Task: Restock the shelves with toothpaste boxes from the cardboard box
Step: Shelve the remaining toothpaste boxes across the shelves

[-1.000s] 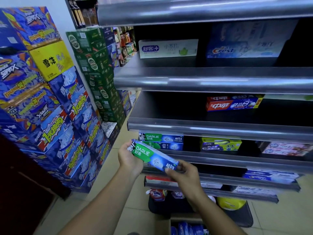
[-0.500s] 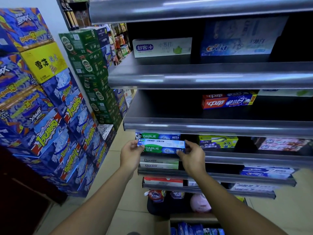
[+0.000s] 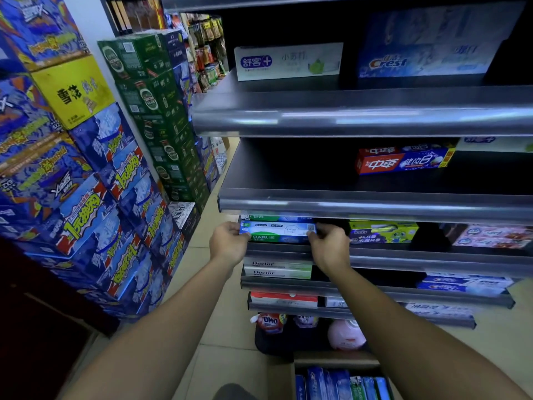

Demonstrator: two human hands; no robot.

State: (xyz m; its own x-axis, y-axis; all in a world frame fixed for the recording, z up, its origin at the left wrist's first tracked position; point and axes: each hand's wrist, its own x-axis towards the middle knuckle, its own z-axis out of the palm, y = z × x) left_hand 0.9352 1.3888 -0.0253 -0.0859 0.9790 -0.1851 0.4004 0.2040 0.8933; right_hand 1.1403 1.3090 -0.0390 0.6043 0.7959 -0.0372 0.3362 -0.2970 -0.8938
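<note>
- I am pinching the toothpaste box (image 3: 277, 230) by its two ends, left hand (image 3: 229, 242) and right hand (image 3: 328, 245).
- Its long axis is running along the shelf (image 3: 403, 259) front edge, straight ahead.

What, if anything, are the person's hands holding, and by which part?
The long green, blue and white Darlie toothpaste box, by its two short ends: left hand at its left end, right hand at its right.

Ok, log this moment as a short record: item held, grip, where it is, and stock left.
item: green-and-blue Darlie toothpaste box
grip: left hand and right hand pinch its two ends
place: front edge of grey metal shelf, before another green Darlie box
stock left: more toothpaste boxes upright in brown cardboard box on the floor
</note>
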